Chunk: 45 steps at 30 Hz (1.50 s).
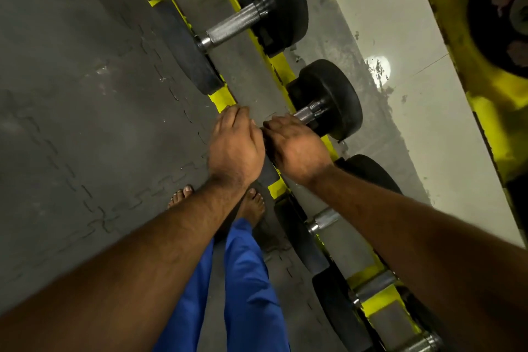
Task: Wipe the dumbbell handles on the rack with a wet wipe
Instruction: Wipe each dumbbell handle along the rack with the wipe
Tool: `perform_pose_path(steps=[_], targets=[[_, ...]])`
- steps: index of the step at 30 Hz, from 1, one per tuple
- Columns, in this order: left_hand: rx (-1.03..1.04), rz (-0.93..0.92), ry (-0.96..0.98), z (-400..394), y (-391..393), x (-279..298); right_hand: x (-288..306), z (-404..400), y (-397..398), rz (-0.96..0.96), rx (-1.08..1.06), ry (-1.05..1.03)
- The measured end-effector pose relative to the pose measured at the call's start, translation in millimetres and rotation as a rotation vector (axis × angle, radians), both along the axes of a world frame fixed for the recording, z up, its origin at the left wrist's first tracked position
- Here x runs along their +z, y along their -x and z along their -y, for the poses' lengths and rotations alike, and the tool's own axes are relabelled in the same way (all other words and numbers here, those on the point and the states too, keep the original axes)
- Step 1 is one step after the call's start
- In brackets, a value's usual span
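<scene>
Both hands sit side by side on the middle dumbbell (323, 106) on the yellow rack (281, 66). The right hand (297, 148) is curled over its handle (304, 114), which runs up-right toward the far weight; whether a wipe lies under it I cannot tell. The left hand (234, 146) rests curled at the near end, its grip hidden. The next bare handle (234, 24) lies farther up the rack.

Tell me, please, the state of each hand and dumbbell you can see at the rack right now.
Left hand: curled over the near end of the middle dumbbell; what it holds is hidden.
Right hand: curled round the middle dumbbell's handle.
Middle dumbbell: on the rack, handle mostly covered.
Far dumbbell: racked, handle bare, untouched.
Near dumbbell: racked, untouched.
Wipe: not visible.
</scene>
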<state>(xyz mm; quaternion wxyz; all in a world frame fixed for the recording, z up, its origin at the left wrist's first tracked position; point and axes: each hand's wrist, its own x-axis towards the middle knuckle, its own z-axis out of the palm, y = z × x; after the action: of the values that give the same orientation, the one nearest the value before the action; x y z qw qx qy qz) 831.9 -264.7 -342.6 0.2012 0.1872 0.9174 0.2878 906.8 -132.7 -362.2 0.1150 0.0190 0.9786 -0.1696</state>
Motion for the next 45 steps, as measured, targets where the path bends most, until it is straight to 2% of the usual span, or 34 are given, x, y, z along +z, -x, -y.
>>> perform_pose_path(steps=[4,8,13,18,22,26,30,34,37,42,45], targets=[[0.006,0.004,-0.014,-0.1,-2.1,3.0,-1.2,2.5,-4.8,-0.039,-0.015,-0.067],[0.016,-0.005,-0.021,0.2,-3.2,0.7,3.7,-5.2,-4.3,-0.024,-0.17,-0.098],[0.008,-0.018,-0.02,0.4,-2.2,-0.7,2.3,2.4,-8.2,-0.012,0.066,-0.075],[0.014,-0.028,-0.031,1.7,-2.3,-5.0,5.4,-14.5,-4.2,0.006,-0.061,-0.138],[0.005,-0.046,-0.034,1.0,-1.5,-3.1,4.3,-4.2,-12.5,-0.051,0.069,-0.075],[0.01,-0.054,-0.043,1.6,-3.3,-4.4,4.3,-20.9,-5.3,-0.004,-0.132,-0.158],[0.003,-0.043,-0.036,1.2,-3.0,-1.9,3.3,-8.5,-14.1,-0.036,-0.051,-0.104],[0.009,-0.053,-0.035,1.9,-3.5,-3.9,3.5,-26.4,-10.2,0.01,-0.195,-0.175],[0.004,-0.057,-0.042,1.3,-3.6,-3.6,-1.5,-18.9,-9.6,-0.045,-0.189,-0.155],[0.008,-0.078,-0.052,1.7,-3.4,-5.4,7.6,-23.4,3.7,0.014,-0.144,-0.347],[0.006,-0.08,-0.049,1.7,-3.7,-4.4,11.2,-18.6,4.2,0.086,-0.093,-0.388]])
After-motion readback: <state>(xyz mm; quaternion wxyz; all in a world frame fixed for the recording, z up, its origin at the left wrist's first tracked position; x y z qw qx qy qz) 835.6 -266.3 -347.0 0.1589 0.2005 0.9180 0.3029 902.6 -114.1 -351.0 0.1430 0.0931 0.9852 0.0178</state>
